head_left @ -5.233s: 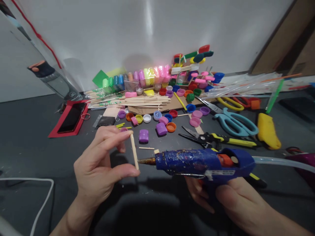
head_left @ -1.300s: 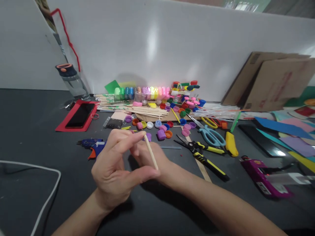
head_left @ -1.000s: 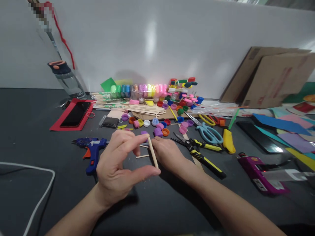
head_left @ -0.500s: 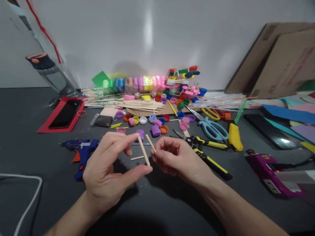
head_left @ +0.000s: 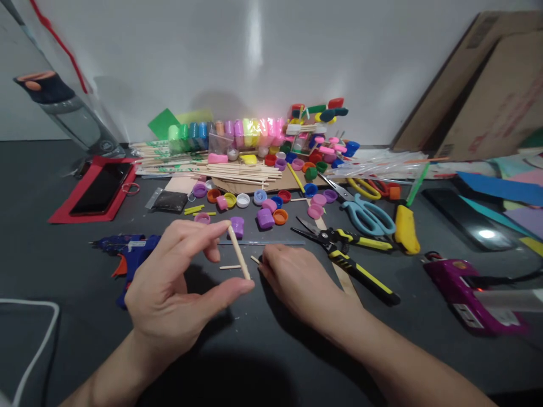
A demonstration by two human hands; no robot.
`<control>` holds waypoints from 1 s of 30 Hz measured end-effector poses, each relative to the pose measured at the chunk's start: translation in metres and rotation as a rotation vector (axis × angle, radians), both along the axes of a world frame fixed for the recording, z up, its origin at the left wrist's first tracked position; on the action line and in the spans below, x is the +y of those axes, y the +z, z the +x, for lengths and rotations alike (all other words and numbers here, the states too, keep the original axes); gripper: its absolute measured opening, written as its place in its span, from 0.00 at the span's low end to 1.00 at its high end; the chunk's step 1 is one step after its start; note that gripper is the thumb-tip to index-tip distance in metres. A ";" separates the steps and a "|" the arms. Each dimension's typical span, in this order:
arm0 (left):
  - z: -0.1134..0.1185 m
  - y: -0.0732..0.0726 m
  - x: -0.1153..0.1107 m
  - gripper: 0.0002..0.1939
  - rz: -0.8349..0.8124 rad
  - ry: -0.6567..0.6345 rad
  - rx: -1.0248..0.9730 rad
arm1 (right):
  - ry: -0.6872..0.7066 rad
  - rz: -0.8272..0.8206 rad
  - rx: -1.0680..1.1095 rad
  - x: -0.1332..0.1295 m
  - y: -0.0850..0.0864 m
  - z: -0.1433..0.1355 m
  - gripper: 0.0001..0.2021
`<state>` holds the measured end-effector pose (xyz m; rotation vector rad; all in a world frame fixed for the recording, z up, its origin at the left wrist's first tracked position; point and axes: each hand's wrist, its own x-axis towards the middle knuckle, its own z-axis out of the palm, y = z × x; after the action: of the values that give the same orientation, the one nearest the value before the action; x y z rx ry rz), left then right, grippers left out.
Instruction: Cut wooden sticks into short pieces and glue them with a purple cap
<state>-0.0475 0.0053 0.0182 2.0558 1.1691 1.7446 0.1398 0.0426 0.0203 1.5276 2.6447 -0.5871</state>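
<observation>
Between its thumb and index fingertip, my left hand (head_left: 169, 282) holds a short wooden stick (head_left: 239, 252) by its two ends, raised above the dark table. My right hand (head_left: 297, 277) is low at the tabletop, its fingers curled. A thinner piece of wooden stick (head_left: 255, 259) pokes out from its fingertips on the left; the rest of that piece is hidden. Behind the held stick, another thin stick (head_left: 229, 267) lies flat. A clear strip (head_left: 280, 243) lies just beyond my right hand, with yellow-and-black pliers (head_left: 360, 277) to its right.
A blue glue gun (head_left: 136, 249) lies left. Bottle caps (head_left: 265, 219), wooden sticks (head_left: 241, 174) and clay tubs fill the back. Light blue scissors (head_left: 368, 217), a yellow cutter (head_left: 406, 229) and a purple device (head_left: 470, 294) are on the right. A water bottle (head_left: 76, 121) stands back left.
My right hand has gone down to the table with its thin stick, away from the left hand's stick. My left hand keeps its grip. The view has shifted slightly.
</observation>
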 end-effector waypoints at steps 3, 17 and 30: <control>0.000 -0.001 0.000 0.32 0.008 0.009 0.008 | 0.005 -0.040 0.057 0.003 -0.003 0.001 0.08; 0.003 0.002 -0.004 0.32 -0.057 0.025 0.159 | -0.342 -0.821 1.254 -0.010 0.023 0.010 0.10; 0.007 0.001 -0.006 0.32 -0.042 -0.012 0.226 | -0.391 -0.766 1.223 -0.010 0.028 0.005 0.10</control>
<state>-0.0408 -0.0004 0.0187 2.2753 1.2389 1.4985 0.1447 0.0325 0.0483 1.6110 1.9259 -2.8535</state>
